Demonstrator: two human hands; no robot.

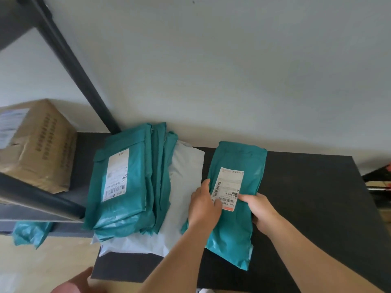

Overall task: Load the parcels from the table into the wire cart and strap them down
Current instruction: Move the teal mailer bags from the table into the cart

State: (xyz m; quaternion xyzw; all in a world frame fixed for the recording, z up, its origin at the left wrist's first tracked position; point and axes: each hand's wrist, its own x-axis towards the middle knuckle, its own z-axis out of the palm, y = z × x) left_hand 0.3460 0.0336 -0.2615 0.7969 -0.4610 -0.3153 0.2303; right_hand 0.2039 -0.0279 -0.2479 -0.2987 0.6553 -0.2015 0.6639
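A teal mailer parcel [234,199] with a white shipping label lies on the black table [317,197], apart from the rest. My left hand [204,206] grips its left edge, thumb on top near the label. My right hand [259,208] grips its right edge, thumb pressing the label's corner. To the left, a stack of several teal parcels [127,182] rests on a white mailer [186,187]. The wire cart is not in view.
A cardboard box [38,144] sits on a dark metal shelf [42,197] at the left, with a black upright post [84,81] by the wall. Another teal parcel [29,231] hangs below the shelf. Tan floor shows at bottom left.
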